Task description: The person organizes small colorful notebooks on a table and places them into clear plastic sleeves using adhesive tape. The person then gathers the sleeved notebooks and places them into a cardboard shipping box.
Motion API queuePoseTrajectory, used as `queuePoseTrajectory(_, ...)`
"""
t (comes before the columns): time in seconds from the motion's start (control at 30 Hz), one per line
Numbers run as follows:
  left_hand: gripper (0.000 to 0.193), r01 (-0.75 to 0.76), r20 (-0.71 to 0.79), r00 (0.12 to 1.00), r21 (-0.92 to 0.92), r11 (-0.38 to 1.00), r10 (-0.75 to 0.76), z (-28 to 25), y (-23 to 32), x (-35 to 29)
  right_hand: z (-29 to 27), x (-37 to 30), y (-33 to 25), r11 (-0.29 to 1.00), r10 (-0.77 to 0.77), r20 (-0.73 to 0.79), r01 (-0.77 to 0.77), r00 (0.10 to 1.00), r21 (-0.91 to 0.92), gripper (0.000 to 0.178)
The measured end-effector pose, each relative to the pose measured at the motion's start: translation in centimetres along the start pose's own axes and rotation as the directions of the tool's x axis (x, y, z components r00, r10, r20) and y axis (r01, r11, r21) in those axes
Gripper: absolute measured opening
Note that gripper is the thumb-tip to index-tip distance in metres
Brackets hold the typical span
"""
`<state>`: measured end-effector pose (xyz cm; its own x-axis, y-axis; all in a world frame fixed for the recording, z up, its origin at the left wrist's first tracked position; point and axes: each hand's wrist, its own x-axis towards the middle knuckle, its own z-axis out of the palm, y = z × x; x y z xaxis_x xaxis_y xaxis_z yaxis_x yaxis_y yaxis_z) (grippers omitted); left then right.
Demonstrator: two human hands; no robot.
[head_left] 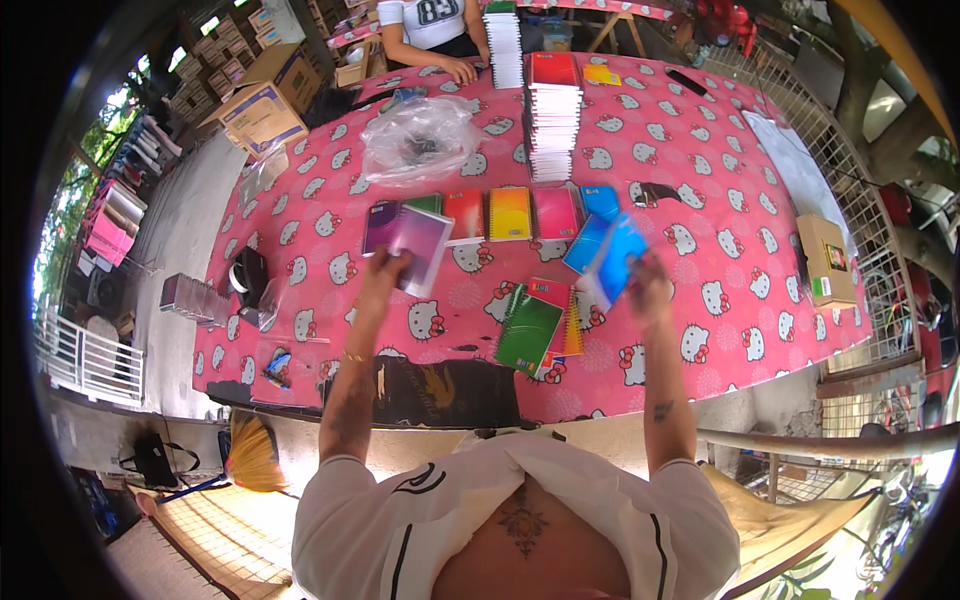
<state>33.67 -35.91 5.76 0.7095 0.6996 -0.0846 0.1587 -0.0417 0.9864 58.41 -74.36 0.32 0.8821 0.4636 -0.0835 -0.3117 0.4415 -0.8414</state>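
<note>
My left hand (388, 272) is closed on a purple notebook (420, 247), held above the left end of a row of notebooks. My right hand (648, 285) grips a blue notebook (617, 258), tilted over other blue notebooks (596, 208) at the row's right end. Between them lie a green notebook (427, 203), partly covered, a red notebook (464, 214), a yellow notebook (509, 214) and a pink notebook (556, 213). Another purple notebook (379, 226) shows behind my left hand. Nearer me, a green notebook (528, 327) overlaps pink and yellow ones in a loose pile.
Tall notebook stacks (555, 125) stand at the far side, near a co-worker's hand (459, 70). A clear plastic bag (420, 142) lies left of them. Cardboard boxes (265, 115) are at the far left, and a small carton (826, 262) sits at the right edge of the pink tablecloth (690, 340).
</note>
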Motion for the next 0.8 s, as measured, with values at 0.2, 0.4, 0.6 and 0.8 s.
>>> queuePoseTrajectory(0.2,0.056,-0.428,0.221,0.893,0.685,0.59,0.391,13.9,-8.9,-9.6,1.7,-7.6,10.8,0.419,-0.26,-0.047,0.069,0.965,-0.905,0.08)
queuePoseTrajectory(0.4,0.061,0.214,0.246,0.947,-0.006,0.977,-0.206,14.3,-8.7,-9.2,6.7,-7.8,8.8,0.847,0.425,-0.105,-0.436,0.899,-0.304,0.064)
queuePoseTrajectory(0.6,0.071,0.556,0.584,0.749,-0.295,0.777,-0.314,8.6,-8.7,-9.7,9.4,-8.4,10.5,0.899,0.35,0.0,-0.336,0.937,-0.28,0.05)
queuePoseTrajectory(0.8,0.085,-0.945,0.597,0.32,0.252,0.206,0.736,2.1,-5.1,-14.5,14.8,-12.6,7.1,0.679,0.733,0.182,-0.688,0.656,-0.256,0.053)
